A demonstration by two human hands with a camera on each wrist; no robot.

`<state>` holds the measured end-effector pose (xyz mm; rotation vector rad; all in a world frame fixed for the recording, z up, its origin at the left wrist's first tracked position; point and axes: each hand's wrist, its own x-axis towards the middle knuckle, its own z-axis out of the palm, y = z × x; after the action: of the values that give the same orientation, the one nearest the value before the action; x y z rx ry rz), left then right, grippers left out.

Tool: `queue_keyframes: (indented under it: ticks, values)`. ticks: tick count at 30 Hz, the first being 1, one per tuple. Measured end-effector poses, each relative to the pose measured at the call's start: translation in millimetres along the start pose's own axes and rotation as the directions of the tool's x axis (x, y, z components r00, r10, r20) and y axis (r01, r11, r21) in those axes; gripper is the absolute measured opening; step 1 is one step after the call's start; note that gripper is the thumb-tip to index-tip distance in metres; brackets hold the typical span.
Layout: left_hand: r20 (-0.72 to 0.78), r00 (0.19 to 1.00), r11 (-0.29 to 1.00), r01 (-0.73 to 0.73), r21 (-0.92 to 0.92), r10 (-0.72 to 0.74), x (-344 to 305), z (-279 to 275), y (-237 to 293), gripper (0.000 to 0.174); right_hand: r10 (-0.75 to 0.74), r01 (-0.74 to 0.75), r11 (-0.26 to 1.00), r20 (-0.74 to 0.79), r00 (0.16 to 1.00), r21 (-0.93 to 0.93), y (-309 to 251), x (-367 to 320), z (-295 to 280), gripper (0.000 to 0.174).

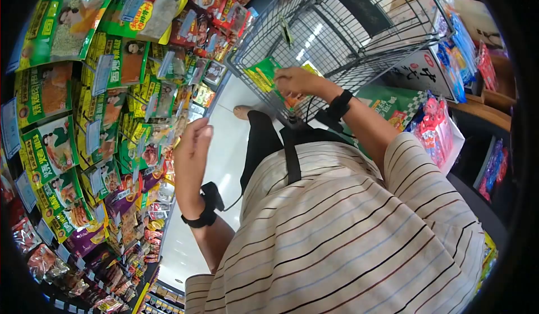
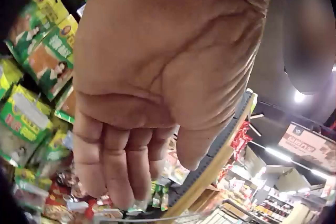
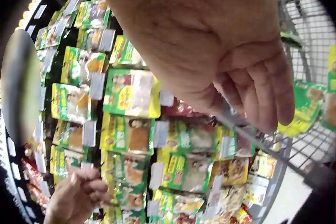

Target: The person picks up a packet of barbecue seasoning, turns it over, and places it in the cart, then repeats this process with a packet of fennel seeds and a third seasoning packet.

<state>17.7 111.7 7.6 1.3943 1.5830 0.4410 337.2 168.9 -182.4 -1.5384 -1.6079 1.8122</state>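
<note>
In the head view my left hand [image 1: 193,148] is raised beside the rack of hanging packets, and the left wrist view shows its fingers [image 2: 118,166] loosely bent with nothing in them. My right hand [image 1: 303,84] is over the near end of the wire cart [image 1: 331,50]. The right wrist view has its fingers [image 3: 265,92] hanging relaxed near the cart's rim, holding nothing visible. Green and yellow packets [image 1: 263,74] lie in the cart by that hand; one also shows beyond the fingertips in the right wrist view [image 3: 307,103]. Whether the fingers touch a packet, I cannot tell.
Green and yellow packets [image 1: 64,30] hang in rows on the left, with blue-white price tags between them. Pale floor [image 1: 227,117] runs between rack and cart. At right are a white box with dark lettering [image 1: 418,72], a green bag [image 1: 387,106] and pink packets [image 1: 435,126].
</note>
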Motion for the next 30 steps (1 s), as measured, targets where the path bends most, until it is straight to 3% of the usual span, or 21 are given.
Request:
queue_keyframes:
  ticks: [2,4,7,10,13,14,18,20,26,30]
  values:
    - [0.024,0.999,0.999,0.027,-0.042,-0.026,-0.5,17.2,8.1,0.035,0.029,-0.020,0.987,-0.051,0.998,0.161,32.6,0.3,-27.1,0.035]
    - [0.034,0.999,0.997,0.023,-0.070,-0.021,0.1,27.8,12.4,0.036,0.106,-0.050,0.852,-0.078,0.991,0.522,48.0,-8.3,-44.5,0.039]
    - [0.046,0.999,1.000,0.027,0.016,-0.028,3.2,33.0,6.0,0.038,0.290,-0.168,0.854,-0.182,0.940,0.493,61.2,-4.9,-71.1,0.040]
    - [0.059,0.996,0.993,0.057,0.105,-0.064,4.1,39.6,8.9,0.041,0.339,-0.172,0.856,-0.278,0.899,0.488,93.8,-0.1,-83.2,0.037]
    - [0.074,0.990,0.990,0.114,0.087,-0.121,6.6,46.7,9.6,0.040,0.482,-0.284,0.743,-0.190,0.855,0.606,127.4,9.4,-91.7,0.034]
    - [0.078,0.987,0.988,0.138,0.068,-0.144,8.0,48.9,8.7,0.039,0.568,-0.328,0.692,-0.205,0.797,0.643,139.0,17.8,-88.4,0.029]
    - [0.115,0.983,0.989,0.137,0.063,-0.143,18.7,53.1,2.0,0.040,0.653,-0.409,0.619,-0.149,0.743,0.671,171.6,36.1,-79.1,0.025]
    - [0.137,0.979,0.987,0.146,0.063,-0.153,25.6,55.4,0.1,0.040,0.653,-0.436,0.606,-0.103,0.750,0.666,188.6,40.6,-75.2,0.026]
    - [0.264,0.947,0.949,0.241,-0.203,-0.184,50.6,77.9,-6.8,0.039,0.635,-0.479,0.613,-0.030,0.772,0.628,231.8,52.4,-61.4,0.032]
    - [0.298,0.931,0.953,0.265,-0.149,-0.212,56.8,91.1,-6.1,0.037,0.591,-0.493,0.700,-0.030,0.806,0.517,247.6,56.8,-57.3,0.033]
